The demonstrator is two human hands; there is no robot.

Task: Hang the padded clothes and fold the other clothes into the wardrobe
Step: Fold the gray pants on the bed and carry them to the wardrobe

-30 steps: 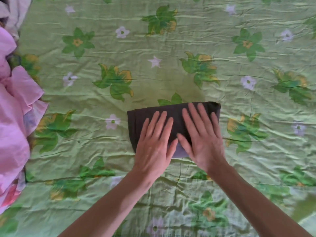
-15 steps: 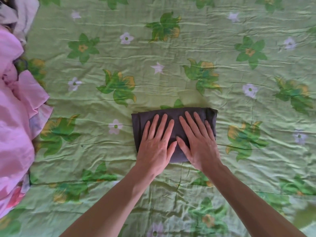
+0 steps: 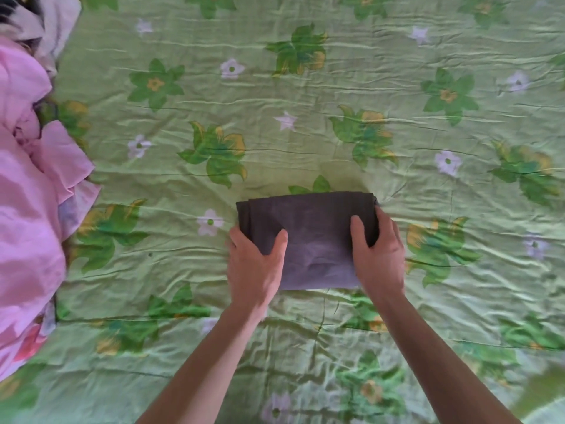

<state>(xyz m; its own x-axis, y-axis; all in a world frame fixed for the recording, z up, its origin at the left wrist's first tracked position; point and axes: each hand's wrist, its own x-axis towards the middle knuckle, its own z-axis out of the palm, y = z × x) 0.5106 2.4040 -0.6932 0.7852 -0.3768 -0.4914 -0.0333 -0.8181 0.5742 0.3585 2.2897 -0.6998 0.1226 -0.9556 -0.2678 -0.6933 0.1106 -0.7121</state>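
Observation:
A dark grey garment [image 3: 315, 237], folded into a compact rectangle, lies on the green flowered bedspread [image 3: 305, 87] in the middle of the view. My left hand [image 3: 253, 267] grips its left end, thumb on top and fingers tucked under the edge. My right hand [image 3: 379, 255] grips the right end the same way, thumb on top. Both forearms reach in from the bottom of the view.
A heap of pink clothes [image 3: 27, 209] lies along the left edge of the bed. A pale garment [image 3: 58, 22] sits at the top left corner. The wardrobe is out of view.
Both hands lay flat side by side on the folded garment before. They have now slid apart to its two ends and closed around them.

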